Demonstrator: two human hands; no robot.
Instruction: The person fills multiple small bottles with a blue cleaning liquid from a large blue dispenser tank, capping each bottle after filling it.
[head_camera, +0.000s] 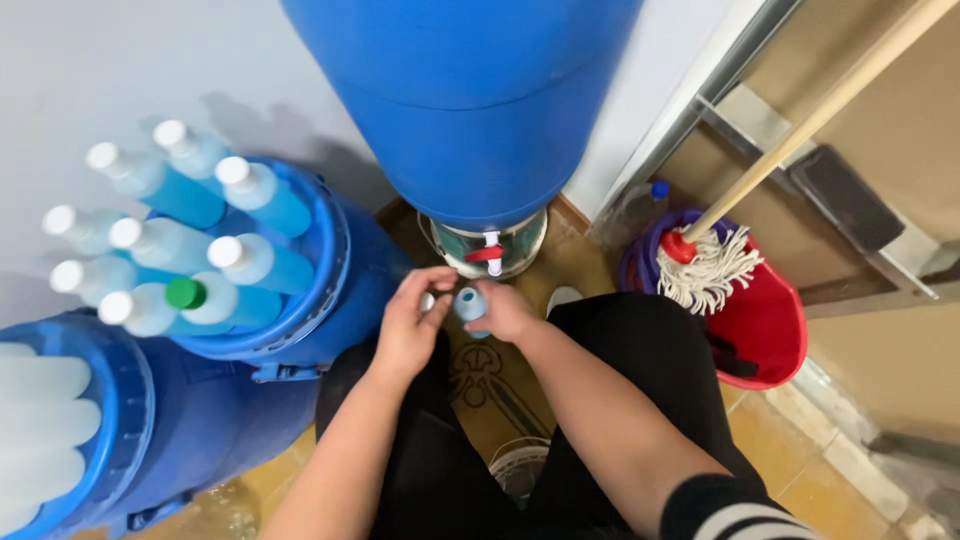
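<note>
Right now my right hand (503, 312) is wrapped round a small blue bottle (471, 304), held just below the red-and-white tap (489, 255) of the big blue drum (470, 100). Left hand (410, 325) pinches a white cap (428, 301) btwn thumb & fingers, just beside the bottle's neck. Filled blue bottles (190, 250) stand on a barrel lid (330, 240) to my left; mop bucket (760, 320) to the right.

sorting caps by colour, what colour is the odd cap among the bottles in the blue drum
Green: one green cap among white-capped bottles in the blue drum, clearest in the head view.
</note>
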